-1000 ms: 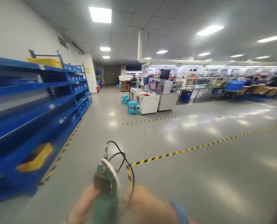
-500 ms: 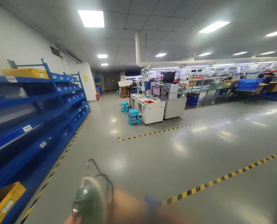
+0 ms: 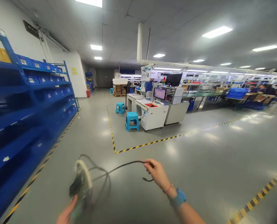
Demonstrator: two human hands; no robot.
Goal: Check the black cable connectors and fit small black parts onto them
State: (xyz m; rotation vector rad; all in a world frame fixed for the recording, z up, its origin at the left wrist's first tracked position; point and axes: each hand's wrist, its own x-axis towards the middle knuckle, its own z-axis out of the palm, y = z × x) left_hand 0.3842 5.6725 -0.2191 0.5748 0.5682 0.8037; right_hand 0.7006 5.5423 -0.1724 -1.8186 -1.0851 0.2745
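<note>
Right hand out wide, fingers pinched on black cable; left hand clamped on green circuit board

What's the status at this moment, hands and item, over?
Left hand holding green circuit board, blurred. Right hand pinching black cable. Blue shelving rack off to the left.

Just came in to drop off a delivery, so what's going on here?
A person on a grey floor has a green circuit board with a white loop in their left hand. Their right hand pinches a black cable that curves back toward the board. Blue shelving stands along the wall to the left, and other people are at benches far off to the right.
</note>
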